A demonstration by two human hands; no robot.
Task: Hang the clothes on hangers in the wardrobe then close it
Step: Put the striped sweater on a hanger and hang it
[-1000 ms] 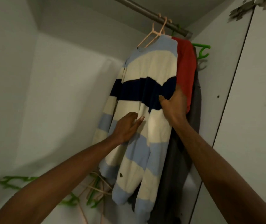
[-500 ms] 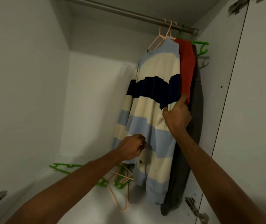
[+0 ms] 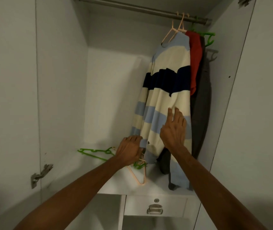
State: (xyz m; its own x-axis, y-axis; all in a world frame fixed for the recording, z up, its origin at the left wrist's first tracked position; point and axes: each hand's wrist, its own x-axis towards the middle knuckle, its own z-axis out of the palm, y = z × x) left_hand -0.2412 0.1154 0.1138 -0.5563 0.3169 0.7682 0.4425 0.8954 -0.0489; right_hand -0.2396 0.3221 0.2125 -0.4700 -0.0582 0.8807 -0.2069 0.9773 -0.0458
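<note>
A striped sweater (image 3: 168, 90) in cream, light blue and navy hangs from a pink hanger (image 3: 175, 31) on the metal rail (image 3: 132, 7) at the right of the open wardrobe. Behind it hang a red garment (image 3: 196, 60) and a dark grey one (image 3: 202, 113) on a green hanger (image 3: 208, 38). My left hand (image 3: 130, 151) is closed on the sweater's lower left cuff. My right hand (image 3: 173, 128) rests flat against the lower front of the sweater, fingers spread.
Loose green hangers (image 3: 94, 152) and a pink hanger (image 3: 139, 176) lie on the wardrobe shelf (image 3: 115, 185). Below the shelf is a drawer with a metal handle (image 3: 154, 209). A hinge (image 3: 40, 174) sits on the left panel; the open right door (image 3: 265, 113) stands at the right.
My right hand let go of the sweater's edge and slid down, now flat and spread. My left hand dropped to the cuff. The view tilted down, showing shelf and drawer.
</note>
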